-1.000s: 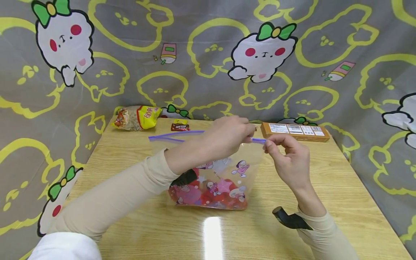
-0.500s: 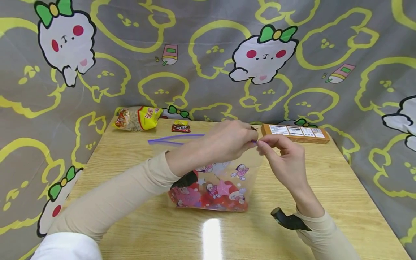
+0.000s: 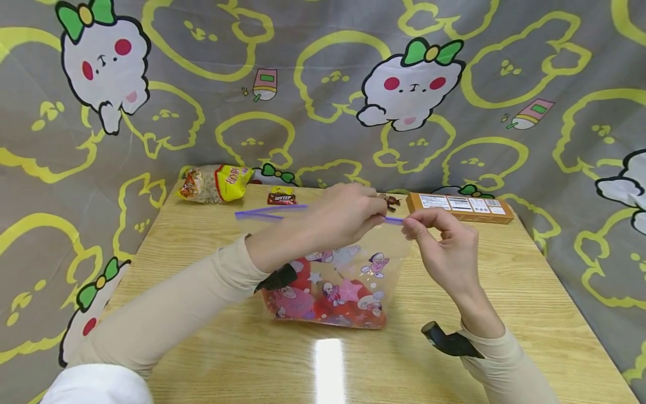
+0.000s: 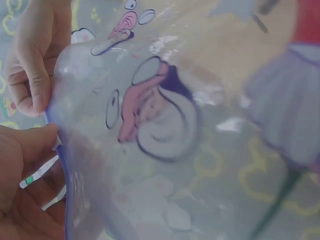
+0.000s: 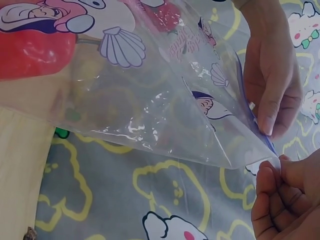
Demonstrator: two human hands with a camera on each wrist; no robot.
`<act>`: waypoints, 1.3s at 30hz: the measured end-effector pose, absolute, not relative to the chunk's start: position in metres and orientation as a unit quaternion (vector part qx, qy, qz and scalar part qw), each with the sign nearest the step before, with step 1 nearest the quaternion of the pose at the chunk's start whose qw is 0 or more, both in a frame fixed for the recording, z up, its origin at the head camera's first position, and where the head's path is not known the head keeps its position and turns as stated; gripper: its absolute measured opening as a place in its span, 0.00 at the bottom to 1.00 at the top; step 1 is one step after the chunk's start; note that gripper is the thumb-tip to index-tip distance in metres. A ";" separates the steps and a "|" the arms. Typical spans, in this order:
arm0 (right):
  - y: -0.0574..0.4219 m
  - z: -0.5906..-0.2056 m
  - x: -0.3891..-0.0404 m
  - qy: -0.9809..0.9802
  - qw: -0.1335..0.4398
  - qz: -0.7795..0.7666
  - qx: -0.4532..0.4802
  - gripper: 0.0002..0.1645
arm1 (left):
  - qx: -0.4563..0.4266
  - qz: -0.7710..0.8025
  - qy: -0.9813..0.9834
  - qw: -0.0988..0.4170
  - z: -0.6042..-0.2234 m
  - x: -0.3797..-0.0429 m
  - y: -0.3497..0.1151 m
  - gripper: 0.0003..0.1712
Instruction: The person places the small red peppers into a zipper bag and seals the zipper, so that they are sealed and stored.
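Observation:
A clear zip bag (image 3: 375,280) printed with pink and red cartoon figures stands on the table, with red contents low inside that I cannot identify. Its purple zip edge (image 3: 272,211) runs across the top and gapes at the left end. My left hand (image 3: 348,216) reaches across the bag and pinches this edge right of its middle, where a small white slider (image 5: 251,106) shows by the fingertips. At the right top corner, my right hand (image 3: 449,247) pinches the bag between thumb and index finger. Both hands hold the rim in the left wrist view.
At the back left lie a yellow snack bag (image 3: 214,184) and a small red-brown wrapped bar (image 3: 281,198). A small brown object (image 3: 391,202) is partly hidden behind the left hand. An orange box (image 3: 461,207) lies at the back right, before a patterned curtain (image 3: 323,84).
My hands came together at the right corner half a second ago. Now the left hand has slid back left along the zip edge, leaving a short purple stretch between them.

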State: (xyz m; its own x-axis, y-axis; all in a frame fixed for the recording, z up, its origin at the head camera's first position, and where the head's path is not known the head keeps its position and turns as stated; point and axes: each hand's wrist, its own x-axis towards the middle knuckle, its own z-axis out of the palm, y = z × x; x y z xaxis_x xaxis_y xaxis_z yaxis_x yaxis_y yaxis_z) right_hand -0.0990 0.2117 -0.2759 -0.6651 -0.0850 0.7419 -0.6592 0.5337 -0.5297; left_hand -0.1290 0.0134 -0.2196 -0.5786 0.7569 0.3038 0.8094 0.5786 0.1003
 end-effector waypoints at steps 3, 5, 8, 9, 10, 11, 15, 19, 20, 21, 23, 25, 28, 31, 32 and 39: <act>0.212 -0.275 -0.099 -0.808 0.339 0.426 0.225 0.07 | -0.442 -0.117 -0.883 0.108 -0.220 -0.130 0.006 0.10; 0.212 -0.274 -0.099 -0.810 0.339 0.425 0.221 0.06 | -0.438 -0.118 -0.885 0.103 -0.221 -0.131 0.001 0.09; 0.213 -0.274 -0.099 -0.813 0.337 0.424 0.214 0.02 | -0.438 -0.123 -0.885 0.098 -0.222 -0.133 -0.008 0.09; 0.213 -0.273 -0.098 -0.814 0.336 0.424 0.213 0.02 | -0.437 -0.126 -0.885 0.098 -0.223 -0.133 -0.011 0.09; 0.213 -0.273 -0.098 -0.814 0.336 0.424 0.212 0.03 | -0.435 -0.128 -0.886 0.096 -0.223 -0.133 -0.014 0.09; 0.213 -0.273 -0.098 -0.814 0.337 0.424 0.211 0.03 | -0.434 -0.133 -0.886 0.096 -0.224 -0.134 -0.017 0.09; 0.215 -0.274 -0.099 -0.814 0.339 0.424 0.208 0.03 | -0.433 -0.152 -0.884 0.091 -0.226 -0.135 -0.032 0.09; 0.217 -0.274 -0.099 -0.815 0.340 0.424 0.203 0.03 | -0.428 -0.166 -0.884 0.090 -0.228 -0.137 -0.047 0.08; 0.218 -0.274 -0.100 -0.815 0.341 0.423 0.202 0.03 | -0.427 -0.168 -0.884 0.092 -0.228 -0.137 -0.051 0.08; 0.218 -0.274 -0.100 -0.814 0.341 0.424 0.202 0.03 | -0.427 -0.171 -0.883 0.093 -0.229 -0.138 -0.055 0.08; 0.219 -0.275 -0.100 -0.812 0.343 0.428 0.201 0.04 | -0.420 -0.170 -0.886 0.095 -0.231 -0.139 -0.064 0.08; 0.220 -0.275 -0.101 -0.810 0.345 0.429 0.201 0.04 | -0.415 -0.168 -0.889 0.096 -0.232 -0.139 -0.074 0.07; 0.221 -0.276 -0.102 -0.809 0.346 0.432 0.198 0.05 | -0.411 -0.165 -0.891 0.100 -0.235 -0.140 -0.088 0.07; 0.222 -0.278 -0.103 -0.811 0.346 0.430 0.196 0.06 | -0.415 -0.171 -0.887 0.109 -0.237 -0.140 -0.101 0.06; 0.223 -0.278 -0.104 -0.811 0.346 0.430 0.196 0.06 | -0.416 -0.175 -0.886 0.109 -0.237 -0.140 -0.105 0.06; 0.223 -0.278 -0.102 -0.813 0.346 0.426 0.193 0.05 | -0.385 -0.178 -0.901 0.096 -0.242 -0.139 -0.131 0.06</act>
